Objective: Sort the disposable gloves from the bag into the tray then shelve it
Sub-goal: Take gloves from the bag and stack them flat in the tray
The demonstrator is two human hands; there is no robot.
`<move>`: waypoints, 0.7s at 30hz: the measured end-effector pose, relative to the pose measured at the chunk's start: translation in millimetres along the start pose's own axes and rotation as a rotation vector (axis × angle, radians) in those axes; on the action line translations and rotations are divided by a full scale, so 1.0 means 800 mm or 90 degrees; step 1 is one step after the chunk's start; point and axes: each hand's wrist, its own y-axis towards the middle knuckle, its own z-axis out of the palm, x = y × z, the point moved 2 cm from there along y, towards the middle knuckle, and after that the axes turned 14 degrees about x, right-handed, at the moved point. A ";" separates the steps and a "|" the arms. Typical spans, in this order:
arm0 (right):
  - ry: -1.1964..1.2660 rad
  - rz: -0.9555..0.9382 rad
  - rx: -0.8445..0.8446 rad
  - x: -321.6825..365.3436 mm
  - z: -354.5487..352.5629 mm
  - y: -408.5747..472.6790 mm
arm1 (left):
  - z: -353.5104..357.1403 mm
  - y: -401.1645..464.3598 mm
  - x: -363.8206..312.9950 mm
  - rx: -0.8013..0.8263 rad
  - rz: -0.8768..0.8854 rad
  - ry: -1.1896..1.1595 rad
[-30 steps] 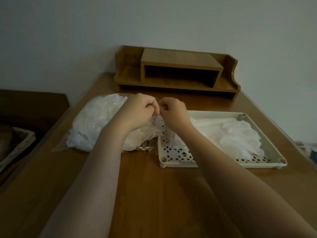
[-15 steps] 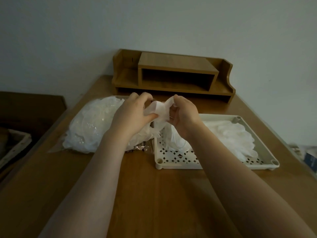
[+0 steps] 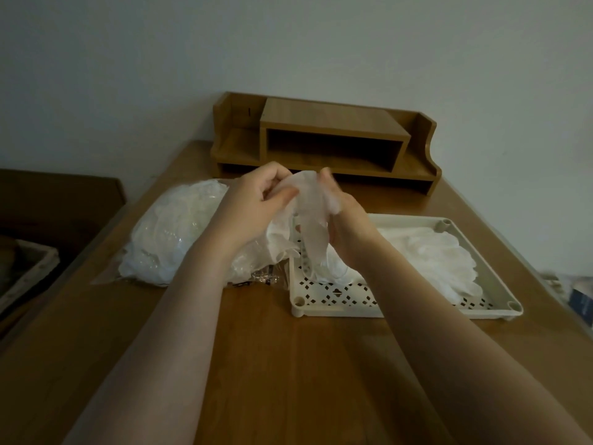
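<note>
A wooden table fills most of the view and is set against a pale wall. At its far edge a wooden shelf is stood against the wall, with a dark open slot seen in its middle. On the left half of the table a clear bag is laid, bulging with white gloves, its mouth turned toward the tray. Just to the right of the bag a cream tray with a perforated floor is placed flat on the table, and a pile of white gloves is spread inside it over the right part of the floor, with a few more bunched near the left wall. Between bag and tray, above the tray's left end, one glove is held up off the table by both hands and is seen hanging down toward the tray. The left hand is curled, with the glove's upper edge pinched between thumb and fingers. The right hand is likewise closed on the glove's other side, its fingers wrapped into the material. Both forearms are stretched in from the near edge. At the far right edge of the table some small blurred items are glimpsed, too unclear to be told.
</note>
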 end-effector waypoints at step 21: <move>0.319 0.003 -0.196 0.022 -0.053 -0.063 | 0.005 -0.005 -0.006 0.011 -0.055 -0.197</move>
